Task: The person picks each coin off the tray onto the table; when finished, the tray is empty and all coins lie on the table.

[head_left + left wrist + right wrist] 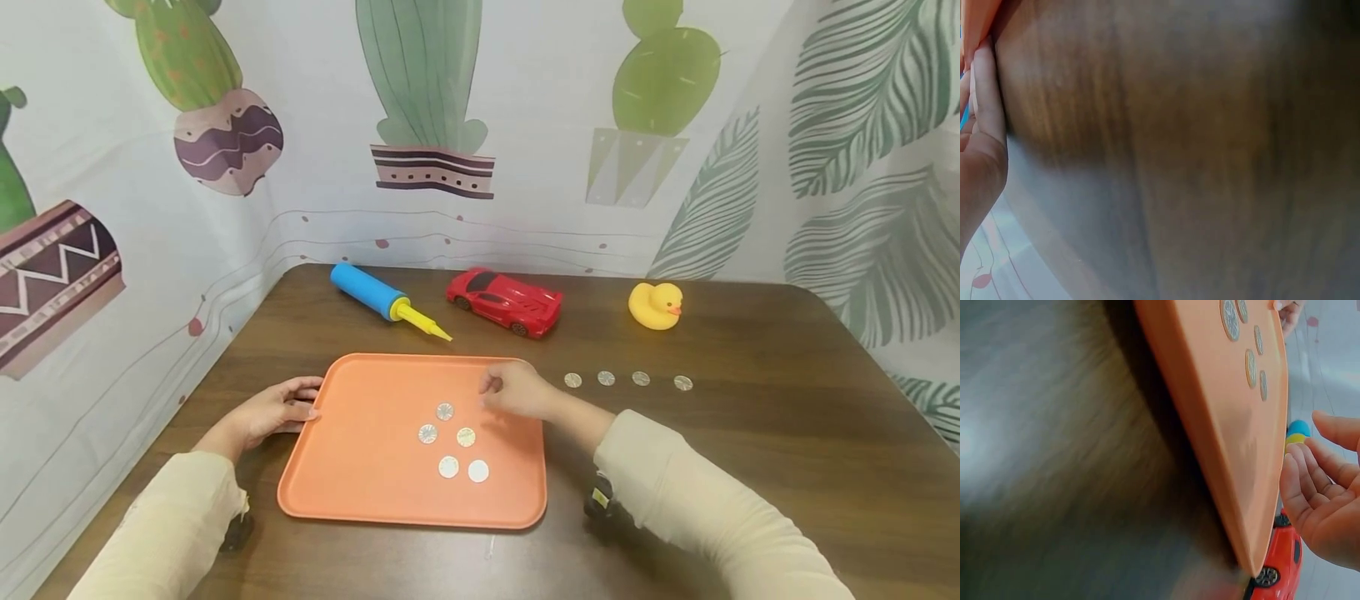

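Grips orange tray [352, 475] by left rim with left hand [264, 410]. Holds right hand [519, 390] relaxed above far right corner. Shows five coins [466, 437] well inside rims, four coins [606, 378] spaced beyond, on surface [787, 400].

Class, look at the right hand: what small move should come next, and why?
Probably move the right hand to the nearest coin in the row on the wood-grain table: the hand looks empty, five coins lie on the orange tray, and four lie off it.
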{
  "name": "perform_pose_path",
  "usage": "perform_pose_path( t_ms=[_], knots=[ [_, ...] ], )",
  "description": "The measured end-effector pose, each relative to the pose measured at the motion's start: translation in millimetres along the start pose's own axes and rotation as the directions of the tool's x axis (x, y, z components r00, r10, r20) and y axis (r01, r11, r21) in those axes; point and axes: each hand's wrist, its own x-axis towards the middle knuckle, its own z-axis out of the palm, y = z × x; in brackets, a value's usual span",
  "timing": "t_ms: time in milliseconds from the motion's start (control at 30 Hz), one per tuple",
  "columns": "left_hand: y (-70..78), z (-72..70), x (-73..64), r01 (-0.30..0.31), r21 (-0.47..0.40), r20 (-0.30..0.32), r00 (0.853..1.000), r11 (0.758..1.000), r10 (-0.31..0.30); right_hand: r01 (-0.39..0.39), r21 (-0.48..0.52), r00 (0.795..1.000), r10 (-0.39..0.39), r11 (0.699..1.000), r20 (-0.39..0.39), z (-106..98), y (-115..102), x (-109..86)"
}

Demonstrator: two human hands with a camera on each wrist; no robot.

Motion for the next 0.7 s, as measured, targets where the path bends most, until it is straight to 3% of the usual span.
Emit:
perform_pose_path(
  t_ms=[500, 700],
  knots=[
    [3.4, 0.1, -1.3, 0.002, -0.019, 0.027, 1.0, 1.0, -0.001, -0.058, -0.005, 0.982, 0.058, 0.998, 0.179, 19.4, -11.6, 28.0],
    [0.7, -0.9, 0.2, -0.002, -0.022, 0.028, 1.0, 1.0, 0.003, -0.051, -0.04, 0.976, 0.059, 0.998, 0.209, 24.3, -13.4, 37.9]
  ],
)
